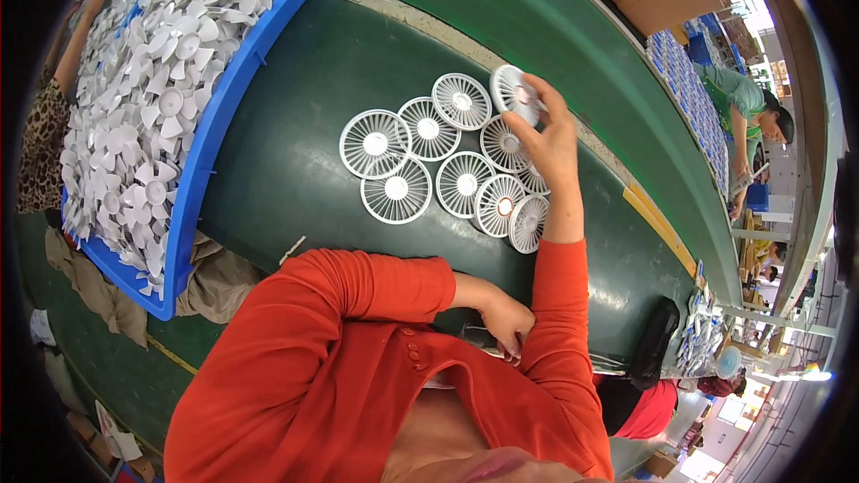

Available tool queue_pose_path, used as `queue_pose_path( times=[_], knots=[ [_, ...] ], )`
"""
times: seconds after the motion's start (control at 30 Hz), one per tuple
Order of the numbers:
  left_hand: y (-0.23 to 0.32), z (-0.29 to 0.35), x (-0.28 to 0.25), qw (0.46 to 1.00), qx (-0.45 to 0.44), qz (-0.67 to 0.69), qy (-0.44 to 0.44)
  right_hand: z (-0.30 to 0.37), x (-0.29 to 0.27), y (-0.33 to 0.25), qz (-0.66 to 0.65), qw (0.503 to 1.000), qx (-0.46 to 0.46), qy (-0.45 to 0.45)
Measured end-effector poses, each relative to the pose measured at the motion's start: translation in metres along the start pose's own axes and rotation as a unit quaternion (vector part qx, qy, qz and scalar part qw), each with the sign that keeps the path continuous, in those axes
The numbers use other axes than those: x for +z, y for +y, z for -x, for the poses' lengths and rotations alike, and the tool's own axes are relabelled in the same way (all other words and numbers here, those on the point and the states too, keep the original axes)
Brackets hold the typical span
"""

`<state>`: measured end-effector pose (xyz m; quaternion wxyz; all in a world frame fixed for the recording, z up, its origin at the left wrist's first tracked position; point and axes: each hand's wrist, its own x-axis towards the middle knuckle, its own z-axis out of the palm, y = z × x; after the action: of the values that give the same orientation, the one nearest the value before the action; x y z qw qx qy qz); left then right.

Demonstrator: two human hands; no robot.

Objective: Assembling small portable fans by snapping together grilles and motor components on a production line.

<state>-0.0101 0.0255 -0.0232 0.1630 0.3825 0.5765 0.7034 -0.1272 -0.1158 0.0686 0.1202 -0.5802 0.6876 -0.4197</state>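
My right hand point(557, 145) reaches over the far part of the dark green work surface, thumb and fingers closed round the edge of a white round fan grille point(514, 94). That grille is slightly blurred and tilted. Below and left of it lie several more spoked white grilles, among them one at the left point(375, 144), one at the front point(396, 190) and one with a reddish-brown ring at its hub point(499, 206). Some overlap. My left hand point(506, 318) rests by the near table edge against my right sleeve, its fingers curled down; what they may hold is hidden.
A blue tub point(192, 181) heaped with white fan blades point(165, 103) stands at the left, a person's arm beyond it. A green raised side point(501, 13) borders the far edge. A black elongated object point(655, 343) lies at the right; another person point(741, 116) works beyond.
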Motion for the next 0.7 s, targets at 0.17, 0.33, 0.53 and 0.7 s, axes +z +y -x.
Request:
queue_pose_path(
  times=[0.17,0.33,0.53,0.7],
  knots=[
    [0.019,0.009,-0.008,0.993,-0.074,0.090,-0.024,0.073,-0.025,-0.007,0.092,0.994,-0.023,0.055],
    [0.016,0.006,-0.010,0.988,-0.079,0.112,-0.070,0.122,-0.003,0.001,0.209,0.976,-0.048,0.047],
    [0.022,0.008,-0.012,0.986,-0.102,0.127,-0.043,0.105,0.001,0.015,0.253,0.963,-0.051,0.074],
    [0.028,0.010,-0.009,0.984,-0.128,0.110,-0.052,0.099,0.004,0.023,0.205,0.971,-0.042,0.116]
  ],
)
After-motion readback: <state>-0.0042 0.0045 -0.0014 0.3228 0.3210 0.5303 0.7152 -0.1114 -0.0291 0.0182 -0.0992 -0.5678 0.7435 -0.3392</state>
